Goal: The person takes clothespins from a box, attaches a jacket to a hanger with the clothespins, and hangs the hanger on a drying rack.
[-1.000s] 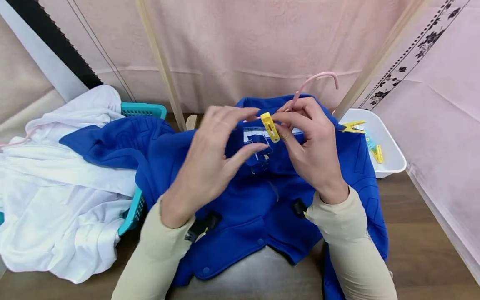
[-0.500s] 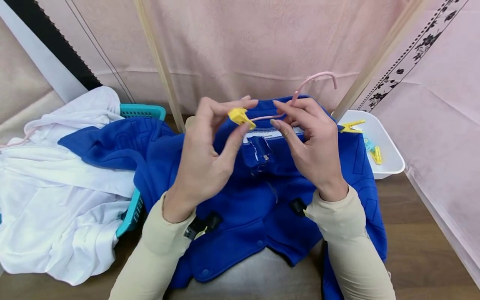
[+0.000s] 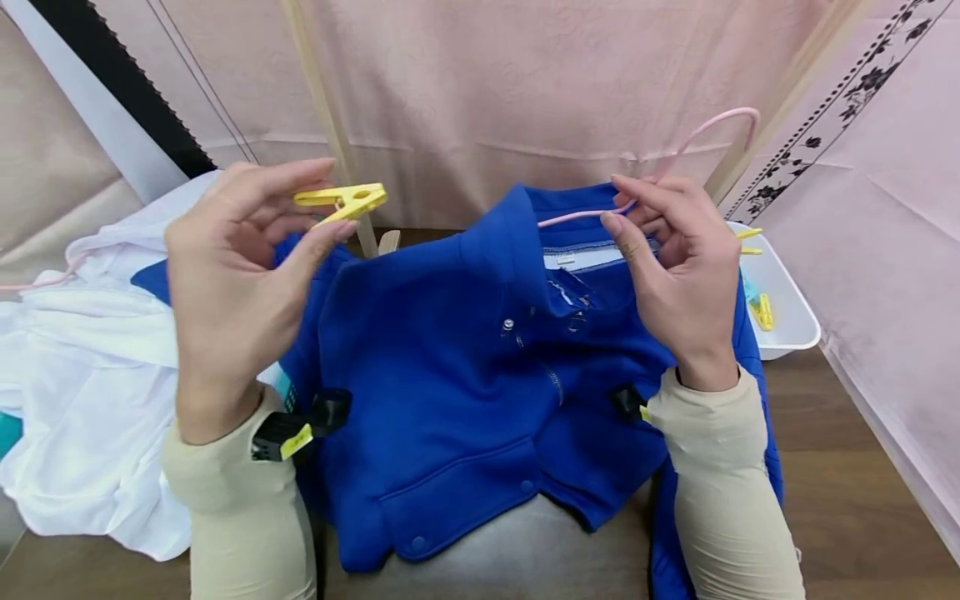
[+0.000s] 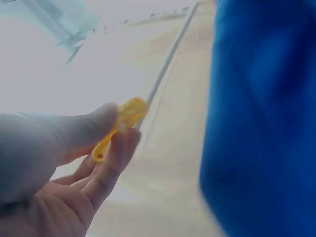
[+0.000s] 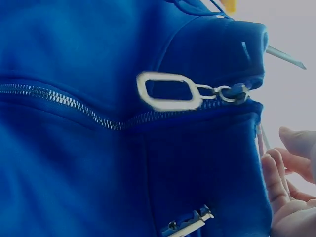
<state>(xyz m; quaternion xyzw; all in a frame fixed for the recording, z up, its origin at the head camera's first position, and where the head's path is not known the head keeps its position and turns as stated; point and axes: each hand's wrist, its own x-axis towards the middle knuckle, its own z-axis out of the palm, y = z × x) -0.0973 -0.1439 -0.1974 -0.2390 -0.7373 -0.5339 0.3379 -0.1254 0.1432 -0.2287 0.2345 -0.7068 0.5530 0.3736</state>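
My left hand [image 3: 240, 258] pinches a yellow clothespin [image 3: 348, 198] between thumb and fingertips, left of the jacket's collar. That clothespin [image 4: 129, 113] also shows in the left wrist view. My right hand [image 3: 678, 267] grips a pink hanger [image 3: 712, 125] near the base of its hook, with thumb and index fingertip apart. The hanger's wire runs into the neck of a blue jacket [image 3: 435, 350], which is draped in front of me. In the right wrist view the jacket's metal zipper pull [image 5: 170, 91] hangs near the collar, my right hand [image 5: 291, 173] beyond it.
White garments [image 3: 97, 383] lie over a teal basket [image 3: 11, 433] at left. At right a white tub [image 3: 787, 308] holds a yellow clothespin [image 3: 763, 312] and a light blue item. Another yellow clothespin [image 3: 750, 242] shows at the jacket's right shoulder. Wooden poles [image 3: 318, 92] stand behind.
The clothespin passed from my right fingertips to my left hand, which then moved left with it. My right hand shifted right and the hanger's hook rose. The jacket's collar now stands up more.
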